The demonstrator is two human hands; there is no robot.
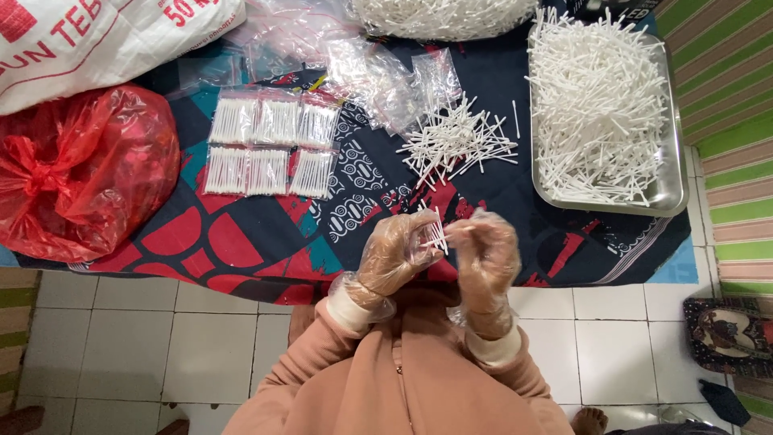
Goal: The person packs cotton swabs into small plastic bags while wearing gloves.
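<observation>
Both my hands wear clear plastic gloves and meet over the patterned cloth (241, 234). My left hand (394, 254) grips a small bundle of white cotton swabs (436, 232), standing upright between the fingers. My right hand (487, 254) pinches the same bundle from the right side. Just beyond the hands lies a loose pile of swabs (455, 141). A metal tray (672, 189) heaped with swabs stands at the right.
Several filled clear packets of swabs (270, 145) lie in two rows at the left. Empty clear bags (378, 76) sit behind the pile. A red plastic bag (80, 169) and a white sack (97, 36) are far left. White floor tiles lie in front.
</observation>
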